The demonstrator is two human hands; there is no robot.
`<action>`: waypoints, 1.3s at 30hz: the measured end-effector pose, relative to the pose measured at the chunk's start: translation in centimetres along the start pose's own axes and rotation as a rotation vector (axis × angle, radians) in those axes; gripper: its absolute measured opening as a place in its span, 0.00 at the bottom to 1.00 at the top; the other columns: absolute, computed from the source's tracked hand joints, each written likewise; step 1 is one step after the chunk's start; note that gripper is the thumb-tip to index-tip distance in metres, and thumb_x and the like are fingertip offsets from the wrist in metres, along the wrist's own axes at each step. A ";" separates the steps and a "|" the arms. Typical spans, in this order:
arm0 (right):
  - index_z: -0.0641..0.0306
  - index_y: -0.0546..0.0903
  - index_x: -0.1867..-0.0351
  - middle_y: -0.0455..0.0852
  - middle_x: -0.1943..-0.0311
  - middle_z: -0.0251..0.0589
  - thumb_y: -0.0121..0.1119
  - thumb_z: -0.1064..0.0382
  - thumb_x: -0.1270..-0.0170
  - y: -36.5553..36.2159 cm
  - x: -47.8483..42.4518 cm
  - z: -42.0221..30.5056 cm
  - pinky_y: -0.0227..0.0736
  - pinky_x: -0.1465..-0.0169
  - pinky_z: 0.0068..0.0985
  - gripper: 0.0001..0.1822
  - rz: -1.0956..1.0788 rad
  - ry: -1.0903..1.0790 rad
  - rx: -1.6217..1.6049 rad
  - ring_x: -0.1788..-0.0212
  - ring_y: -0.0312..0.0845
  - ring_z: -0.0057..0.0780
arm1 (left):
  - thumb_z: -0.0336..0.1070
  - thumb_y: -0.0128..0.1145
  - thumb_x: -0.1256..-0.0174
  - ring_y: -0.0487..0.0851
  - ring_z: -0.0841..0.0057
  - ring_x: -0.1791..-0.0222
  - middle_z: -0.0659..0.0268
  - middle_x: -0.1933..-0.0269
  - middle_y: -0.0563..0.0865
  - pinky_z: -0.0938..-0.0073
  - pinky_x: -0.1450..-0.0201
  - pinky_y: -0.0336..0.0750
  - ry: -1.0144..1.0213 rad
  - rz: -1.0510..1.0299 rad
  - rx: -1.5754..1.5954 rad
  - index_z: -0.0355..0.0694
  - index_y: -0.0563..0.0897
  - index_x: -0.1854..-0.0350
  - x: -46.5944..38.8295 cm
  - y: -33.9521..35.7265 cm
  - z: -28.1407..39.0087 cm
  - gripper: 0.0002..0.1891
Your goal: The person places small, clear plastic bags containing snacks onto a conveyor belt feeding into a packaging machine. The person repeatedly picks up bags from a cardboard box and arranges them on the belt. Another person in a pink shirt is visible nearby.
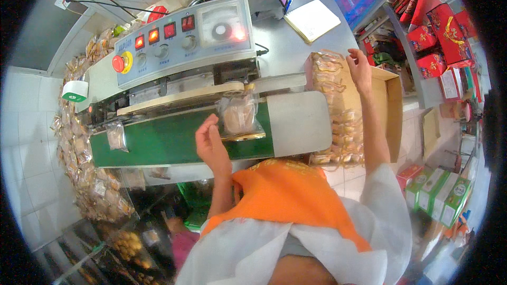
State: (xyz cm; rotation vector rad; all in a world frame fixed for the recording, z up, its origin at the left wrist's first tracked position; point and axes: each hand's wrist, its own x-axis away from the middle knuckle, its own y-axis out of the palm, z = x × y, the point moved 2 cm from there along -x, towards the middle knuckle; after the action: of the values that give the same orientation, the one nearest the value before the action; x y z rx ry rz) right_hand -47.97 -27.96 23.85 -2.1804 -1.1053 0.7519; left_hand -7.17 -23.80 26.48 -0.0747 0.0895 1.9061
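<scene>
My left hand (211,142) is over the green conveyor belt (158,138) of a band sealing machine (182,47), just left of a clear plastic bag (239,116) with a brown item inside. That bag's top edge lies at the sealing band; whether my fingers touch the bag is not clear. Another filled bag (117,136) lies at the belt's left end. My right hand (359,71), fingers curled, is over a cardboard box (394,114) that holds rows of packaged items (328,75) along its left side. Nothing shows in its fingers.
An open notepad (313,19) and a dark bag (267,4) lie on the metal table behind. Many packed bags (103,194) are heaped past the belt's left end. Red gift boxes (447,35) fill a shelf at right. Another person's pink sleeve (185,247) shows at lower left.
</scene>
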 end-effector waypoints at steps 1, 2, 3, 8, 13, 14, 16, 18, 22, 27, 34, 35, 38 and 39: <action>0.63 0.76 0.60 0.80 0.65 0.44 0.51 0.57 0.43 0.4 -1.1 2.0 0.70 0.62 0.28 0.14 -0.007 -0.010 0.098 0.65 0.76 0.34 | 0.30 0.47 0.39 0.76 0.77 0.59 0.61 0.58 0.78 0.77 0.55 0.71 0.005 -0.031 -0.005 0.35 0.73 0.63 0.5 0.2 0.4 0.06; 0.63 0.76 0.61 0.80 0.66 0.45 0.50 0.56 0.44 1.3 -1.8 4.1 0.69 0.61 0.29 0.15 -0.082 0.071 0.097 0.65 0.76 0.36 | 0.30 0.47 0.39 0.76 0.76 0.59 0.60 0.58 0.78 0.77 0.54 0.71 0.013 -0.063 -0.008 0.35 0.73 0.63 1.0 0.6 0.7 0.06; 0.64 0.77 0.62 0.80 0.66 0.45 0.50 0.55 0.44 2.6 -2.5 5.9 0.69 0.61 0.30 0.15 -0.160 0.147 0.093 0.64 0.76 0.39 | 0.29 0.46 0.39 0.76 0.76 0.58 0.60 0.57 0.78 0.77 0.53 0.71 0.023 -0.091 -0.012 0.34 0.73 0.63 1.5 0.9 1.2 0.06; 0.66 0.78 0.70 0.80 0.74 0.47 0.50 0.55 0.46 3.9 -3.1 4.8 0.68 0.65 0.29 0.15 -0.197 0.141 0.121 0.71 0.75 0.39 | 0.28 0.46 0.39 0.76 0.74 0.57 0.57 0.57 0.78 0.76 0.51 0.70 -0.081 -0.180 0.074 0.33 0.73 0.62 3.2 2.7 2.4 0.06; 0.63 0.77 0.66 0.79 0.68 0.50 0.44 0.59 0.41 -0.5 -0.7 2.1 0.68 0.59 0.34 0.12 -0.015 0.028 0.051 0.63 0.75 0.43 | 0.26 0.44 0.39 0.77 0.70 0.57 0.54 0.57 0.78 0.73 0.52 0.71 0.019 -0.376 -0.009 0.31 0.74 0.62 5.1 5.7 3.0 0.07; 0.63 0.77 0.65 0.80 0.66 0.50 0.46 0.59 0.42 -0.6 -1.2 0.7 0.68 0.58 0.33 0.12 -0.054 0.110 0.076 0.61 0.75 0.42 | 0.26 0.44 0.39 0.77 0.70 0.58 0.54 0.57 0.78 0.72 0.53 0.71 0.044 -0.376 0.032 0.30 0.74 0.62 5.1 5.5 2.5 0.07; 0.65 0.76 0.65 0.79 0.68 0.51 0.49 0.64 0.45 -2.8 0.3 -4.8 0.69 0.60 0.33 0.09 0.058 -0.076 -0.155 0.64 0.75 0.43 | 0.25 0.42 0.39 0.77 0.69 0.58 0.53 0.57 0.78 0.72 0.53 0.72 0.124 -0.429 0.042 0.29 0.72 0.60 5.1 5.8 2.1 0.08; 0.67 0.75 0.67 0.77 0.72 0.50 0.49 0.65 0.44 -6.4 2.1 -8.1 0.69 0.63 0.31 0.08 0.183 -0.248 -0.087 0.69 0.74 0.43 | 0.26 0.46 0.42 0.71 0.67 0.49 0.53 0.47 0.70 0.68 0.46 0.65 0.079 -0.571 0.012 0.30 0.68 0.53 5.7 7.7 2.0 0.14; 0.67 0.74 0.71 0.75 0.77 0.44 0.49 0.65 0.43 -12.4 11.1 -12.6 0.69 0.67 0.26 0.07 0.101 -0.192 -0.394 0.73 0.72 0.33 | 0.31 0.56 0.48 0.65 0.65 0.44 0.55 0.42 0.63 0.68 0.40 0.58 0.374 -0.813 -0.158 0.33 0.59 0.43 9.0 11.4 3.6 0.30; 0.67 0.75 0.70 0.74 0.77 0.33 0.51 0.64 0.40 -12.4 18.0 -14.9 0.68 0.66 0.19 0.08 -0.056 -0.048 -0.917 0.72 0.70 0.19 | 0.34 0.62 0.53 0.70 0.66 0.49 0.53 0.46 0.66 0.66 0.49 0.68 0.205 -0.961 0.037 0.33 0.57 0.42 10.7 11.7 1.6 0.35; 0.64 0.73 0.59 0.73 0.61 0.31 0.51 0.61 0.40 -11.1 18.5 -12.4 0.65 0.55 0.18 0.11 0.043 0.139 -0.950 0.58 0.66 0.15 | 0.29 0.57 0.52 0.73 0.70 0.55 0.56 0.51 0.71 0.69 0.53 0.70 -0.361 -0.803 0.313 0.34 0.62 0.48 11.6 11.0 4.3 0.27; 0.64 0.72 0.56 0.72 0.59 0.31 0.51 0.61 0.40 -10.1 18.3 -11.9 0.64 0.54 0.18 0.13 0.016 0.123 -0.912 0.57 0.66 0.15 | 0.28 0.56 0.52 0.72 0.71 0.54 0.57 0.51 0.71 0.70 0.52 0.70 -0.466 -0.755 0.302 0.34 0.62 0.48 11.2 10.8 4.4 0.27; 0.65 0.71 0.52 0.73 0.57 0.32 0.51 0.61 0.40 -5.5 18.3 -11.4 0.63 0.51 0.18 0.16 -0.307 0.122 -0.966 0.55 0.67 0.17 | 0.28 0.55 0.52 0.72 0.72 0.53 0.59 0.51 0.71 0.71 0.51 0.68 -0.286 -0.839 0.284 0.35 0.63 0.48 9.3 10.1 3.5 0.26; 0.65 0.72 0.53 0.74 0.58 0.33 0.50 0.60 0.39 -4.2 18.7 -11.1 0.63 0.51 0.18 0.15 -0.287 0.271 -1.031 0.56 0.67 0.18 | 0.27 0.54 0.51 0.71 0.74 0.53 0.61 0.51 0.71 0.74 0.51 0.68 -0.255 -0.831 0.292 0.36 0.64 0.48 9.2 10.1 3.0 0.24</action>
State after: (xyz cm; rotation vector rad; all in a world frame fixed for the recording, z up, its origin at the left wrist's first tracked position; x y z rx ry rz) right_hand -33.05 -12.89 30.14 -2.6719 -1.8482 -0.3508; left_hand -19.73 -18.22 28.81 0.2899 0.1368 1.0459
